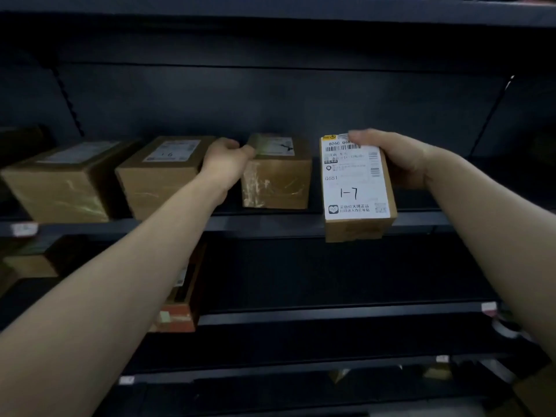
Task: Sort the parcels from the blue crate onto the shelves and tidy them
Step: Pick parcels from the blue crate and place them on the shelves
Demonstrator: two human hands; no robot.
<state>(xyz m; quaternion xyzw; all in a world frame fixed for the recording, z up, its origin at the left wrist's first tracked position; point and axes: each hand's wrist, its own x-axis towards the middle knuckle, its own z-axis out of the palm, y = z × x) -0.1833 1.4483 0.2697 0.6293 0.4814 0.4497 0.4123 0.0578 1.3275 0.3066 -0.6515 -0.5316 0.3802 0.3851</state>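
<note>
I read this as the placing step: my right hand (397, 158) has its fingers curled over the top right corner of the labelled parcel (356, 188), the one with "1-7" handwritten on its white label. The parcel is tilted label-up, its lower end hanging out past the shelf edge (270, 224), so I judge it is not yet set down. Just left of that parcel, my left hand (224, 159) grips the upper left corner of a tape-scuffed cardboard box (276, 179), fingers wrapped over its top; it looks to be steadying or shifting it to keep a slot open. The next move calls for pushing the parcel back until its whole base sits on the shelf, square with its neighbour and label readable. Further left of the parcel stand two more brown boxes, one (159, 176) close by the left hand and another (60, 182) beyond it. Below and left of the parcel, on the lower shelf, an upright carton with a reddish end (180, 296) shows behind my left forearm. To the right of the parcel the shelf is too dark to tell what lies there. The blue crate is not in view.
</note>
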